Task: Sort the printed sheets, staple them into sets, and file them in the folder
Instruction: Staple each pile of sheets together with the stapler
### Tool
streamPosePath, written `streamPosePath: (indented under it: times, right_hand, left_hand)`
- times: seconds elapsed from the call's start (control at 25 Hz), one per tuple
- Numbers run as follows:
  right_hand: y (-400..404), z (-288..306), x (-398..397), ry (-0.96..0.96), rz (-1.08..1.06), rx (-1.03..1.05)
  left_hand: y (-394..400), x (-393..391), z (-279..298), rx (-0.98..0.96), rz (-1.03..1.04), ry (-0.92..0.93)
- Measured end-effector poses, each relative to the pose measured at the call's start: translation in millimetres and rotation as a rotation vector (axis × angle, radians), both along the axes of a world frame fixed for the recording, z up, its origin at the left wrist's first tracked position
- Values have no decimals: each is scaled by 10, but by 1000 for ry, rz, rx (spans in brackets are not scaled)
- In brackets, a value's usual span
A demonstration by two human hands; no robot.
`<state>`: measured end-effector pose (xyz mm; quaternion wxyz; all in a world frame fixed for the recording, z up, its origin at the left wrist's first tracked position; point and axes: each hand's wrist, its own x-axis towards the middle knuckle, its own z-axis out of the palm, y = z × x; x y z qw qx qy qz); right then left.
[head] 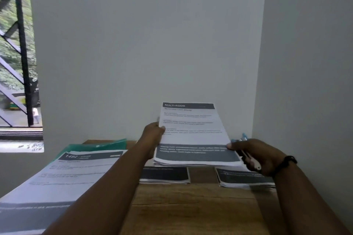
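On the wooden table (pixel 191 206) the sheets already lie sorted in piles — a big pile (pixel 63 175) at left over the green folder (pixel 107 144), apparently unfilled — while the left hand (pixel 152 135) and right hand (pixel 254 155) pinch a raised stack (pixel 193 135), the right also gripping a stapler (pixel 246 150), so stapling seems underway.

head-worn view, forward-down, close over desk (pixel 191 206)

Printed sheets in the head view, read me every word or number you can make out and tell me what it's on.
"MULTI-ROOM": dark header of the held stack, gripped by the left hand and right hand.
"1492": dark header of the sheet on the left pile.
Body text, the dark bottom bands and the two table piles: too blurred to read.
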<state>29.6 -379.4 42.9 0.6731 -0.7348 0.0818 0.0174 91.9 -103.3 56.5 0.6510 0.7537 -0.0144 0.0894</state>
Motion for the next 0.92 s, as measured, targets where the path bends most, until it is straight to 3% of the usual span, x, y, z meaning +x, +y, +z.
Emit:
streamPosePath:
  times: [0.12,0.2,0.36,0.56,0.68,0.8,0.92]
  right_hand:
    - [-407,118,-52,-71,-253,-127]
    - [-650,112,-84,-98,-364,-312]
    - [-1039,-211,-51,-56,-442,-693]
    - [-1244,-447,136,121,-418,-914]
    - [-1100,-348,120,88,-487,-1126]
    - [-656,-188,79,-161,-537,-1149]
    - [108,-126,140,-209,-277,-955]
  left_hand:
    - [-590,54,-129,-163,-110,-9]
    - [-975,59,-278,-116,-233,-60]
    - [-1412,24,-672,175,-442,-159]
    - [-1423,99,-797,759,-291,-153]
    - [-1317,4,-710,891,-252,-202]
    - [-1019,74,-476,871,-174,-144]
    - [-434,172,-275,952,-76,-46]
